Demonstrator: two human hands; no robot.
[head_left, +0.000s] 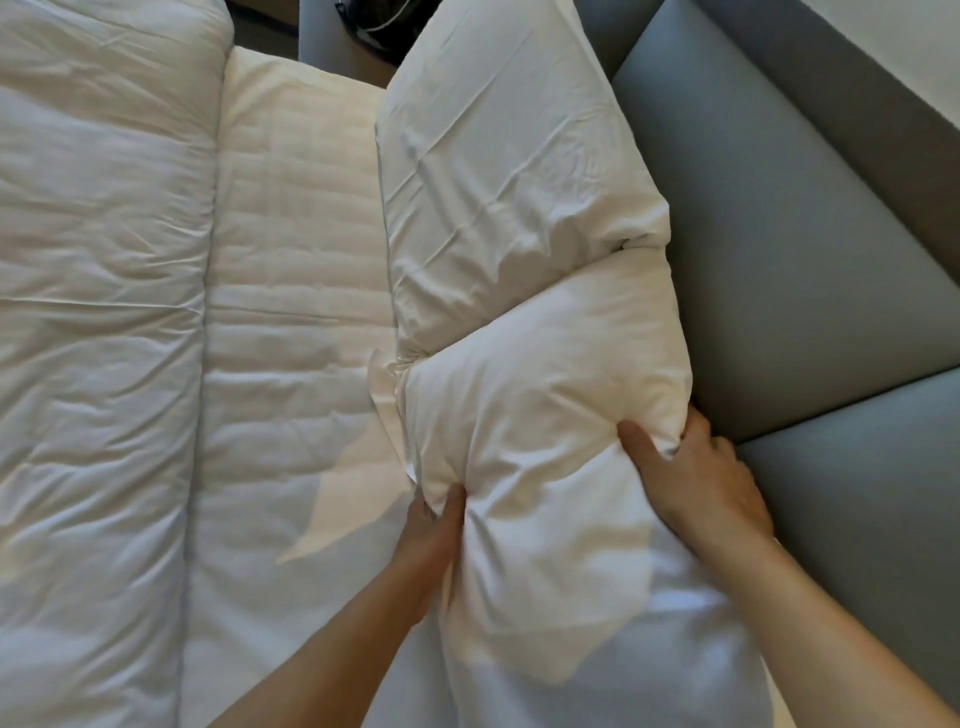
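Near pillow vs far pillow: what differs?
The near pillow is gripped by the left hand and right hand; the far pillow is untouched. The near pillow is bunched at both grips; the far pillow is only lightly creased. Both are white and lie beside the grey headboard.

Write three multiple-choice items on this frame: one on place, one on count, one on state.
1. The near pillow lies: A) beside the grey headboard B) on the floor C) on a chair.
2. White pillows in view: A) one B) two C) four.
3. The near pillow is: A) untouched B) gripped by both hands C) held by one hand.
Key: 1 A, its right edge lies along the headboard; 2 B, a far pillow lies beyond it; 3 B, the left hand and right hand both pinch its fabric.
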